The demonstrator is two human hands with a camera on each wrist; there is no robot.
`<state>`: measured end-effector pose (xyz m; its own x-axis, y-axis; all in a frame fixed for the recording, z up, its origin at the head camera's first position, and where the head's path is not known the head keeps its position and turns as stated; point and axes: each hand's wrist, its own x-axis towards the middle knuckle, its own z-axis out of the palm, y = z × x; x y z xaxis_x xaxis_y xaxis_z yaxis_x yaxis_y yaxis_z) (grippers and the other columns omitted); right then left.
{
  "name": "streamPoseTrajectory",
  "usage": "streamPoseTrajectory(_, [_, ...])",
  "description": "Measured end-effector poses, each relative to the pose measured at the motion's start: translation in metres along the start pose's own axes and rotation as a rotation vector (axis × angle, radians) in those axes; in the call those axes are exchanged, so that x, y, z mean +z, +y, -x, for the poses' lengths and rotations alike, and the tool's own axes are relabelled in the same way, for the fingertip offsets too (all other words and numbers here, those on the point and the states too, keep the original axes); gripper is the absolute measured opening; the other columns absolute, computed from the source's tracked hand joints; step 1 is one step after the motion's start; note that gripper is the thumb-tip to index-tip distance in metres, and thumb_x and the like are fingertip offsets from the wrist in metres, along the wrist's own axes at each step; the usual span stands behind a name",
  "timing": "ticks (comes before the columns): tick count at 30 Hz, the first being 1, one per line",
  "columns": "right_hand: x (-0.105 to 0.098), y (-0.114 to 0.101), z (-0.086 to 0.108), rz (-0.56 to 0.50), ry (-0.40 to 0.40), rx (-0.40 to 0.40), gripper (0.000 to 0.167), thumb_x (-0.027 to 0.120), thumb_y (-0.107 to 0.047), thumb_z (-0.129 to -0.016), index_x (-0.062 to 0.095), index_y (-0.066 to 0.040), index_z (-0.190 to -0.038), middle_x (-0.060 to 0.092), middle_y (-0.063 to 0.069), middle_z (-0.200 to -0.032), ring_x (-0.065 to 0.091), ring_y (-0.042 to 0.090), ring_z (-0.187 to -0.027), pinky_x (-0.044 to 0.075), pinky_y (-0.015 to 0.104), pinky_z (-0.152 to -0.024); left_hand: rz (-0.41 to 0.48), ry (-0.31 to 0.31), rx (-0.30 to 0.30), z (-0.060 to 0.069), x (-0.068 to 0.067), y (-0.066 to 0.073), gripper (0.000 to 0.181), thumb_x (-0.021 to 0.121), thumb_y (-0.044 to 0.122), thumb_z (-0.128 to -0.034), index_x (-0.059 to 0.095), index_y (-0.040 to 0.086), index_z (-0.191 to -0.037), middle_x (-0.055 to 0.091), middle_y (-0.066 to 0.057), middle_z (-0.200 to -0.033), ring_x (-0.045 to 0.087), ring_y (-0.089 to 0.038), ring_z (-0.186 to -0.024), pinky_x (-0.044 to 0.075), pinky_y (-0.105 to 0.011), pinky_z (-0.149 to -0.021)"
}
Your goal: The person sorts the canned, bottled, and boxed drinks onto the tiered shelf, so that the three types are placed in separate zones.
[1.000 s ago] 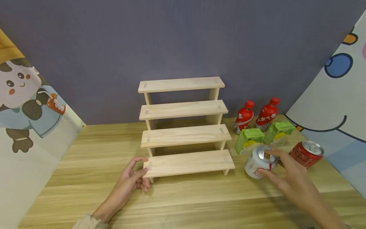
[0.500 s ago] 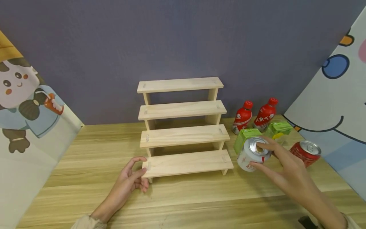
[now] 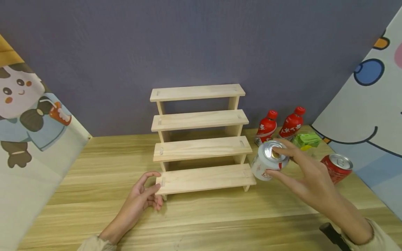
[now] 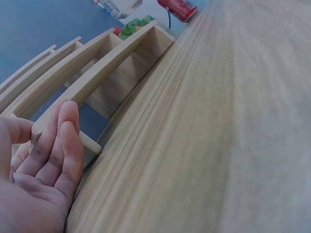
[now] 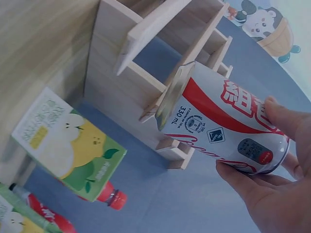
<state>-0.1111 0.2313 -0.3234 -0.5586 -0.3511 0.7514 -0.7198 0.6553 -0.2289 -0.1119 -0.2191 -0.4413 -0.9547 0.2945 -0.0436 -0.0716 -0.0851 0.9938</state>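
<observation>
A four-step wooden display rack stands on the table against the back wall. My left hand pinches the left end of its lowest board between thumb and fingers; the left wrist view shows the fingers under the board's end. To the right of the rack, my right hand holds a white soda can up off the table, thumb on one side and fingers on the other. Red lettering and "330 mL" show on the can in the right wrist view.
Two red bottles stand behind the can. A green juice carton and a red soda can are at the far right. Another carton with pears on it shows in the right wrist view. Cartoon-printed panels flank the table.
My right hand has lifted the white can and carried it left toward the rack, now covering the nearer carton in the head view. My left hand stays on the board.
</observation>
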Motion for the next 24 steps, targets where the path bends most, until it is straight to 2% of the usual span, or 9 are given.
streamPoseTrajectory(4, [0.003, -0.001, -0.008, -0.036, 0.032, -0.039, 0.067, 0.061, -0.059, -0.09, 0.066, 0.002, -0.119, 0.061, 0.018, -0.135, 0.056, -0.004, -0.115, 0.044, 0.005, -0.091, 0.002, 0.002, -0.008, 0.0, 0.0, 0.0, 0.042, 0.051, 0.021, -0.1054, 0.032, 0.009, -0.141, 0.068, -0.009, -0.071, 0.066, -0.019, -0.062, 0.058, -0.03, -0.059])
streamPoseTrajectory(6, [0.004, -0.001, -0.012, -0.048, 0.038, -0.051, 0.066, 0.062, -0.058, -0.09, 0.066, 0.002, -0.12, 0.06, 0.018, -0.135, 0.059, 0.002, -0.115, 0.043, 0.006, -0.093, -0.001, -0.001, -0.008, 0.0, 0.0, 0.001, 0.043, 0.051, 0.02, -0.1054, 0.031, 0.009, -0.141, 0.068, -0.009, -0.071, 0.066, -0.019, -0.062, 0.058, -0.03, -0.059])
streamPoseTrajectory(13, [0.005, -0.004, -0.025, -0.049, -0.024, -0.029, 0.066, 0.06, -0.057, -0.092, 0.063, 0.001, -0.122, 0.057, 0.017, -0.139, 0.061, 0.008, -0.114, 0.043, 0.007, -0.095, -0.004, 0.0, 0.0, -0.001, 0.0, 0.003, 0.043, 0.05, 0.021, -0.1056, 0.031, 0.008, -0.142, 0.068, -0.009, -0.071, 0.066, -0.019, -0.062, 0.058, -0.03, -0.059])
streamPoseTrajectory(18, [0.007, -0.003, -0.034, -0.066, 0.011, -0.072, 0.064, 0.061, -0.054, -0.092, 0.064, 0.003, -0.121, 0.059, 0.017, -0.137, 0.061, 0.014, -0.118, 0.045, 0.009, -0.094, -0.005, 0.006, 0.007, -0.002, 0.0, 0.003, 0.043, 0.05, 0.021, -0.1056, 0.032, 0.008, -0.142, 0.068, -0.009, -0.07, 0.066, -0.019, -0.062, 0.058, -0.029, -0.059])
streamPoseTrajectory(24, [0.01, -0.004, -0.041, -0.077, 0.035, -0.093, 0.062, 0.064, -0.054, -0.091, 0.066, 0.001, -0.118, 0.063, 0.017, -0.131, 0.06, 0.013, -0.118, 0.045, 0.008, -0.095, -0.013, 0.001, -0.002, 0.0, 0.001, 0.002, 0.042, 0.05, 0.021, -0.1059, 0.032, 0.008, -0.141, 0.069, -0.008, -0.07, 0.066, -0.019, -0.061, 0.058, -0.03, -0.059])
